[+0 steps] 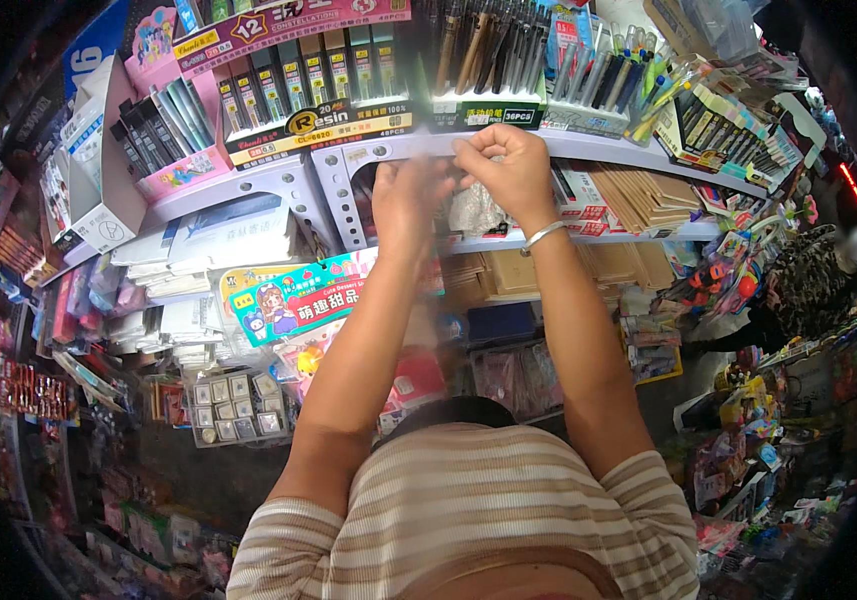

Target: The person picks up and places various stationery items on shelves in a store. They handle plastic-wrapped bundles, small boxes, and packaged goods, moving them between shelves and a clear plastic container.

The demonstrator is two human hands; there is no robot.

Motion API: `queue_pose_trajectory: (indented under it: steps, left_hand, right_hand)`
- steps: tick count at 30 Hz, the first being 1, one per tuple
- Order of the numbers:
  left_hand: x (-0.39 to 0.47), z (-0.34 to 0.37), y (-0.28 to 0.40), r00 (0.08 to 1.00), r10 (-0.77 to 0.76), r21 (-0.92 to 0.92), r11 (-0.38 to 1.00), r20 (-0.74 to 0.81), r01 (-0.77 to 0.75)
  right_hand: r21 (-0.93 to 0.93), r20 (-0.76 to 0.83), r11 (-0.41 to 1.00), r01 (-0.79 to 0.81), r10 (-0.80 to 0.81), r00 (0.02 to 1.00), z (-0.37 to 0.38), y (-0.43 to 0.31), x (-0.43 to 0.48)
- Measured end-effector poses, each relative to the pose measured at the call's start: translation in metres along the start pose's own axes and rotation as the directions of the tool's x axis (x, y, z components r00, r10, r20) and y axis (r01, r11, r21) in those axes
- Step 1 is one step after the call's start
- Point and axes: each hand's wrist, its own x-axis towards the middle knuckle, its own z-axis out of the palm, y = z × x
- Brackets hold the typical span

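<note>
Both hands are raised in front of a white metal shelf edge (428, 144). My left hand (407, 202) is upright with its fingers bent near the shelf edge; its fingertips are blurred. Close to its right, my right hand (507, 169) has thumb and forefinger drawn together; whether anything thin is between them cannot be made out. A silver bangle (544, 235) is on the right wrist. Behind and below the right hand lies a crumpled whitish speckled thing (475, 210). Hanging packaged toy sets with a teal and red header card (301, 300) are beside my left forearm.
Display boxes of lead refills (316, 120), mechanical pencils (492, 112) and pens (593, 112) line the top shelf. Beneath are brown paper envelopes (642, 199) and stacked white packets (226, 232). A tray of small square boxes (237, 409) is lower left. A person (803, 277) in patterned clothing is at right.
</note>
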Motion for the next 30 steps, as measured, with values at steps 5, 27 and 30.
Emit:
queue_pose_trajectory:
  steps: [5, 27, 30]
  left_hand:
    - [0.005, 0.007, -0.003, 0.998, 0.062, 0.014, 0.998, -0.015, -0.062]
    - [0.01, 0.015, 0.0, 0.996, 0.073, 0.153, 0.986, -0.052, -0.065]
    - [0.004, 0.006, 0.0, 0.999, 0.039, 0.149, 0.988, -0.011, -0.037]
  right_hand:
    - [-0.006, 0.01, 1.0, 0.01, -0.01, 1.0, 0.0, 0.001, 0.001]
    - [-0.021, 0.0, 1.0, -0.022, 0.022, 1.0, 0.002, 0.0, 0.001]
    - [-0.03, 0.012, 1.0, -0.008, 0.008, 1.0, 0.0, 0.0, 0.002]
